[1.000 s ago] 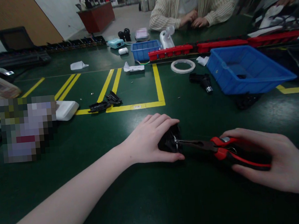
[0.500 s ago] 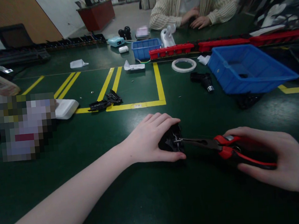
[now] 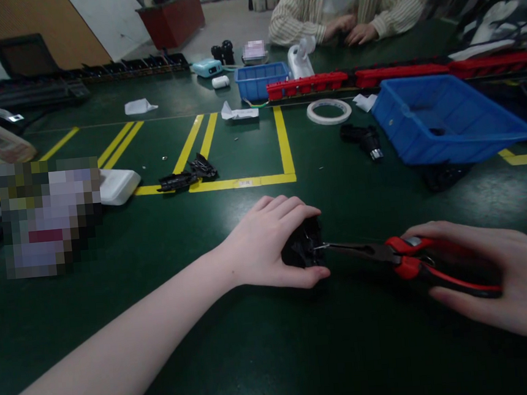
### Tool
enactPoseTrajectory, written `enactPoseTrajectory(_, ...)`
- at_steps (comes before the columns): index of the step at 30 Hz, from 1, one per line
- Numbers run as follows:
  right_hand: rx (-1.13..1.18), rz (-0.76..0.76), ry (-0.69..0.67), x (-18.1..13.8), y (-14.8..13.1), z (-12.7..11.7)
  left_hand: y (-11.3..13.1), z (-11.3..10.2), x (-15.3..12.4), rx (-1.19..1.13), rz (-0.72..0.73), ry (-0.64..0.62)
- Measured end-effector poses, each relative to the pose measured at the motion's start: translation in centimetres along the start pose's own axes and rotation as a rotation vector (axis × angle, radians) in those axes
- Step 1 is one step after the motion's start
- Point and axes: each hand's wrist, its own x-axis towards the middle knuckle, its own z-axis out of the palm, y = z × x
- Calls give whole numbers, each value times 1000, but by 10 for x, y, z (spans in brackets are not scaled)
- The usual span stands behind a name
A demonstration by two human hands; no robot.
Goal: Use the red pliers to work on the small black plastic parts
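Observation:
My left hand (image 3: 272,243) is closed around a black plastic part (image 3: 303,243) on the dark green table, thumb on the near side and fingers over the far side. From the right, my right hand (image 3: 505,271) grips a pair of long-nose pliers (image 3: 404,256) by their red and black handles. The slim jaws point left, and their tips meet a small shiny metal piece (image 3: 321,246) at the part's right side. Whether that piece is fixed in the part cannot be made out.
Black plastic pieces (image 3: 188,174) lie beyond my left hand, near a white case (image 3: 119,185). Further right are a black cylindrical part (image 3: 362,139), a tape roll (image 3: 328,112) and a large blue bin (image 3: 457,143). Across the table sits a person (image 3: 348,5) near red strips (image 3: 400,75).
The pliers and my right hand have shifted slightly right, with the tips still at the metal piece. The whole view has moved a little; my left hand keeps its hold.

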Motion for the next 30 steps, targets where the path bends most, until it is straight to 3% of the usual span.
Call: enactPoseTrajectory(30, -44, -68, -21, 0, 1, 5, 3, -3, 2, 55, -2, -67)
